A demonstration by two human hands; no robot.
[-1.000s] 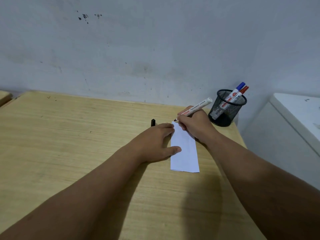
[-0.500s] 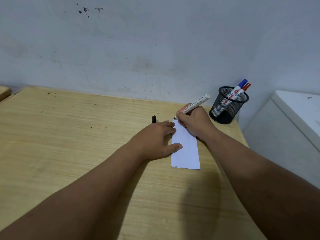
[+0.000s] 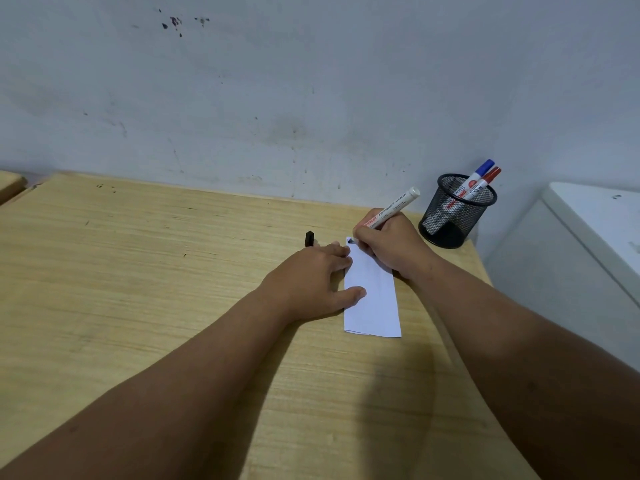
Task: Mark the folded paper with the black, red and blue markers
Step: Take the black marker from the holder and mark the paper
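Observation:
A folded white paper lies on the wooden desk at its right side. My left hand rests flat on the paper's left edge, fingers spread, pinning it down. My right hand grips an uncapped white-barrelled black marker, with its tip at the paper's far left corner, where a small dark mark shows. The marker's black cap stands on the desk just beyond my left fingers. The blue marker and the red marker stand in a black mesh cup.
The mesh cup stands at the desk's far right corner against a pale wall. A white cabinet or appliance stands right of the desk. Another wooden surface peeks in at the far left.
A small dark mark has appeared at the paper's far left corner under the marker tip. Both hands keep their places; the camera view has shifted slightly.

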